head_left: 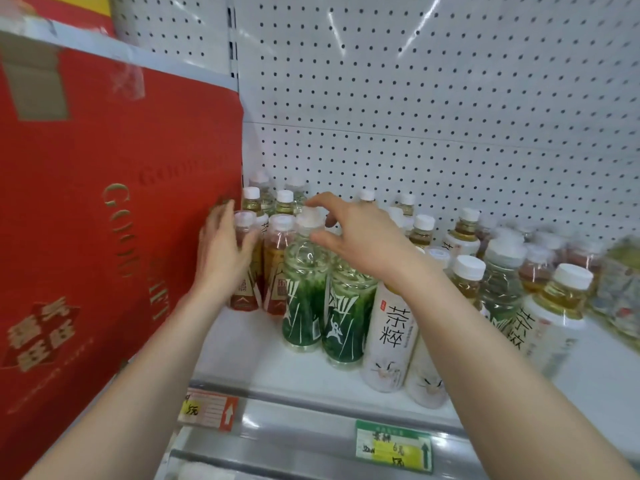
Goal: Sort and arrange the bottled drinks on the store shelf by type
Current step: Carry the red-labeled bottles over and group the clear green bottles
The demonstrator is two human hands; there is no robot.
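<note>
My left hand (227, 251) reaches in beside the big red carton (104, 216), fingers spread and loosely curved around the reddish tea bottle (244, 268) at the left end of the front cluster; motion blur keeps me from telling whether it actually grips it. My right hand (360, 237) hangs palm down over the drinks, thumb and forefinger parted either side of the white cap of the near green-labelled bottle (304, 289), not closed on it as far as I can see. That bottle is clear plastic with pale liquid and a dark green wrap, standing upright on the white shelf (242, 348), touching a second green-labelled bottle (346, 317) to its right. I count two green ones up front, two reddish tea bottles at the left, and two white-labelled tea bottles (391, 337) under my right forearm. More white-capped bottles crowd behind and to the right against the pegboard (415, 98), too blurred to count. Two price tags (393, 445) sit on the shelf edge.
</note>
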